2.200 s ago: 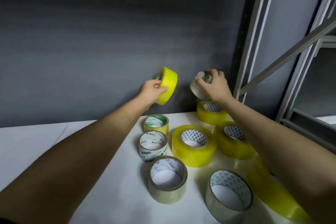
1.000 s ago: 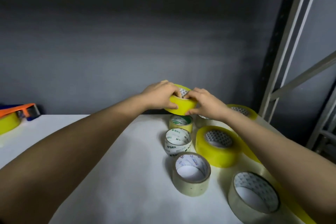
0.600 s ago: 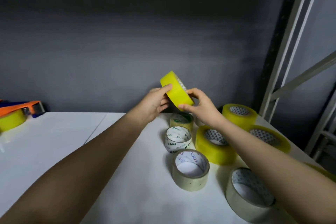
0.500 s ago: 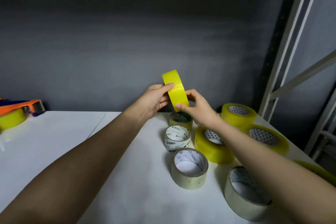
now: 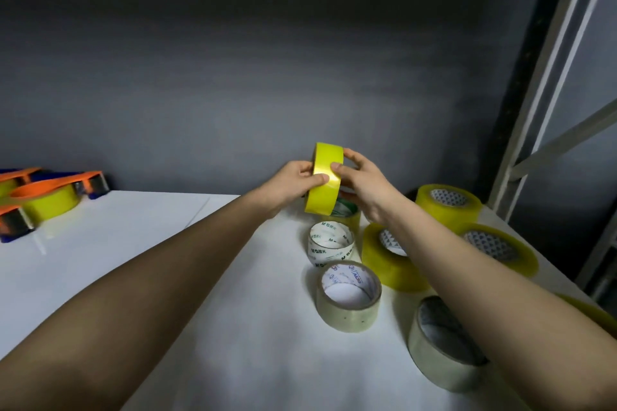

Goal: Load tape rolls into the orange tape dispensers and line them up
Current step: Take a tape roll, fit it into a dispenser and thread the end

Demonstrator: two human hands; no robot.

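**Yellow roll held on edge between both hands**

Just above the centre of the frame, a yellow roll (image 5: 325,183) stands on edge in the air above the white bench (image 5: 133,260). The left hand (image 5: 293,185) grips its left side with a thumb on the outer band; the right hand (image 5: 362,183) grips the right side, thumb on the band and fingers curled over the top rim.

Below the hands sit loose rolls — a small white-cored roll (image 5: 330,243), a clear roll (image 5: 349,295) nearer the camera, another clear roll (image 5: 440,347) at lower right, and wide yellow rolls (image 5: 449,205) toward the right edge, partly hidden by the right forearm.

At the far left edge lie orange dispensers (image 5: 56,188) — one carries a yellow roll. A metal rack frame (image 5: 547,77) rises at upper right.
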